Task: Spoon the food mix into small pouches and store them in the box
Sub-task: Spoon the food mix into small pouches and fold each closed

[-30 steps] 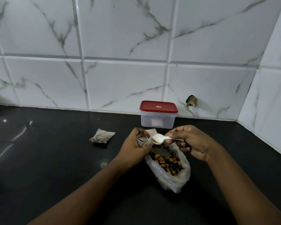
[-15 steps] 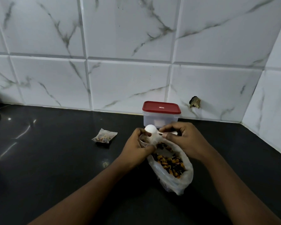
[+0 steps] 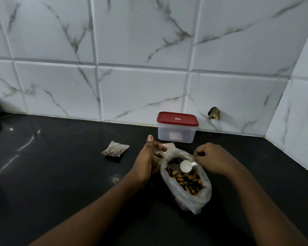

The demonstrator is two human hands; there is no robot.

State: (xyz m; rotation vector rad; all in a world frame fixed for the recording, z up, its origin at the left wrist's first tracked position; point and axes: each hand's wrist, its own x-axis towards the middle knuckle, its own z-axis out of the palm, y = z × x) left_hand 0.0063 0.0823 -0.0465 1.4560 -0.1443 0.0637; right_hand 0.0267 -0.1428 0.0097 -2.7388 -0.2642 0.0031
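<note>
My left grip (image 3: 146,162) was curled round a small open pouch (image 3: 158,154), held upright just left of the big bag (image 3: 202,196) of food mix (image 3: 185,181) on the dark surface (image 3: 60,174). My right grip (image 3: 214,159) pinched the handle of a white spoon (image 3: 186,166), its bowl over the mix at the bag's mouth. A filled pouch (image 3: 115,150) lay further left, apart. The box (image 3: 176,134), red lid (image 3: 177,118) on, stood at the far side against the tiled wall (image 3: 140,86).

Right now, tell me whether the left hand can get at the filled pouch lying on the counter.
Likely yes for reach: only bare counter lies between the left hand and the filled pouch. But that hand holds an open pouch.
</note>
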